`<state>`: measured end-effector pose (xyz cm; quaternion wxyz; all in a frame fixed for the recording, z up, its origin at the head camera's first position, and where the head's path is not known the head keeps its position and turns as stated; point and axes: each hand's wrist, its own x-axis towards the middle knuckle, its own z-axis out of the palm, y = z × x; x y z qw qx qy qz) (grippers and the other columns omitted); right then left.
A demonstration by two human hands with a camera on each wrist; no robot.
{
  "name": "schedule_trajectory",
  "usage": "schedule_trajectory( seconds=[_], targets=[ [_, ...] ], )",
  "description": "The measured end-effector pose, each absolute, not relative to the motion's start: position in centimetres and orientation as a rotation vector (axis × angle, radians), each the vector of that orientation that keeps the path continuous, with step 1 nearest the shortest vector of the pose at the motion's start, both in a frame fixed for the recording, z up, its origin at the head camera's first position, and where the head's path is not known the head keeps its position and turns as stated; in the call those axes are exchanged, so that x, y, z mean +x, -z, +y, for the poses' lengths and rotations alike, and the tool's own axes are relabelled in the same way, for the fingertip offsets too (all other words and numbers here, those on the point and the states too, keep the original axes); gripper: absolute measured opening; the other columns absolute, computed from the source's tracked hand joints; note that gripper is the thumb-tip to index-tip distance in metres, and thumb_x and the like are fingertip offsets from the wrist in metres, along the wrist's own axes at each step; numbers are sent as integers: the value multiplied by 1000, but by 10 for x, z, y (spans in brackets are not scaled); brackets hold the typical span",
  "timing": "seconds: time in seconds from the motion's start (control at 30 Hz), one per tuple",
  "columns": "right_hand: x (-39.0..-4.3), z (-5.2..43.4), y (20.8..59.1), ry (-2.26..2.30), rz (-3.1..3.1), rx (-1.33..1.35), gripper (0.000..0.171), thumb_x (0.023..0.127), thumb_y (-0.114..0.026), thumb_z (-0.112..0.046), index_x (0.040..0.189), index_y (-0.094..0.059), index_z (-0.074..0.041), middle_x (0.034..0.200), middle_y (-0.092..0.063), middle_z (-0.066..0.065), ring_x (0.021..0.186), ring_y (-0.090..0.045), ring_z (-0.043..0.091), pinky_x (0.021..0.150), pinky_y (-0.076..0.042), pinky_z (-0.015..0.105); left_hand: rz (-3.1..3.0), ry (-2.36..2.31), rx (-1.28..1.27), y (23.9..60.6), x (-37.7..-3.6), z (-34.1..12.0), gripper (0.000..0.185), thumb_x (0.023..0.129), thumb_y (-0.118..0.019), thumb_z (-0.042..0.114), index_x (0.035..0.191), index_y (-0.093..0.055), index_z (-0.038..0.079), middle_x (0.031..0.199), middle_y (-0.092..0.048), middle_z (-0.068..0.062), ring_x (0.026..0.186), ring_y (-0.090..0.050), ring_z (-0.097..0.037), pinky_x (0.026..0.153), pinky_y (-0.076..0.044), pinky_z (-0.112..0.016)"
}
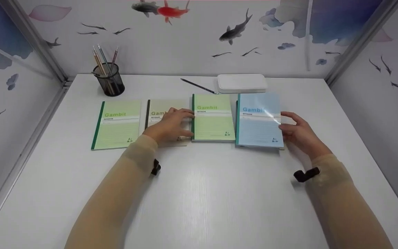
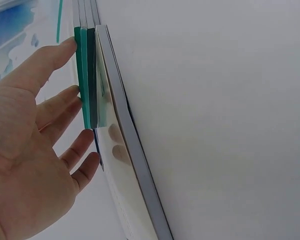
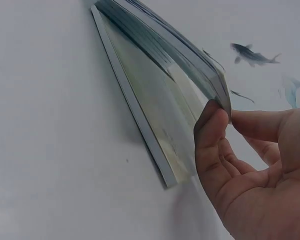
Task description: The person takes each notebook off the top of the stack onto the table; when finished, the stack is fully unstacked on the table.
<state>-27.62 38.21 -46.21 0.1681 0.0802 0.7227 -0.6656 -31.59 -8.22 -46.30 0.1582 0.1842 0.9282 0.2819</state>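
My right hand (image 1: 302, 136) pinches the right edge of a blue notebook (image 1: 259, 133) between thumb and fingers. In the right wrist view that edge is raised over another notebook (image 3: 140, 105) with a yellow-green cover, lying beneath it. My left hand (image 1: 169, 126) reaches across a beige notebook (image 1: 152, 129), its fingertips at the dark green spine of a green notebook (image 1: 214, 126). The left wrist view shows the fingers extended towards several stacked spines (image 2: 87, 80), with fingertips right at them.
Another green notebook (image 1: 116, 133) lies at the left of the row. Behind stand a black mesh cup (image 1: 114, 84) with several pencils and a white case (image 1: 242, 83); a dark pencil (image 1: 199, 85) lies beside the case. Printed panels (image 1: 192, 52) enclose the white table (image 1: 199, 193).
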Motion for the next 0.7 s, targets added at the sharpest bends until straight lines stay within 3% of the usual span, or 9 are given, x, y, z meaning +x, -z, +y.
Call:
schedule_trajectory(
  seconds=[0.33, 0.7],
  targets=[
    [-267, 439, 472, 1936, 2054, 274, 66, 103, -65, -18, 160, -34, -26, 112, -73, -10, 95, -69, 9, 82, -56, 23, 2648, -817, 515, 462, -313, -82, 71, 89, -81, 43, 151, -51, 32, 161, -37, 17, 145, -29, -19, 122, -31, -49],
    [-259, 491, 462, 2038, 2001, 347, 71, 101, -67, -11, 161, -33, -26, 112, -67, -11, 91, -65, 7, 81, -55, 21, 2656, -756, 562, 459, -317, -82, 70, 90, -80, 41, 152, -51, 27, 164, -35, 15, 149, -27, -22, 122, -30, -49]
  ],
)
